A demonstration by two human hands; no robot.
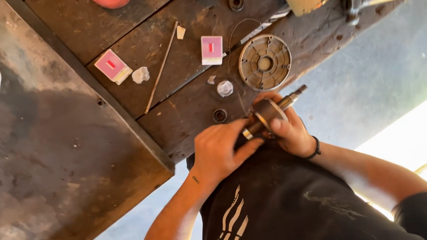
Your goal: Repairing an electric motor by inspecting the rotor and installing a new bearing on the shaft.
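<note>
Both hands, left hand (222,150) and right hand (291,131), have their fingers wrapped round a metal shaft part (271,111) right at the worktop (59,156) edge, just below a round ribbed plate (265,62).

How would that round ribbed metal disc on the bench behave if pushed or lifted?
The round ribbed metal disc lies flat on the wooden bench, so it would probably slide rather than roll. It looks like cast metal: likely stiff and fairly heavy for its size. Stood on its round edge, it might roll.
</note>
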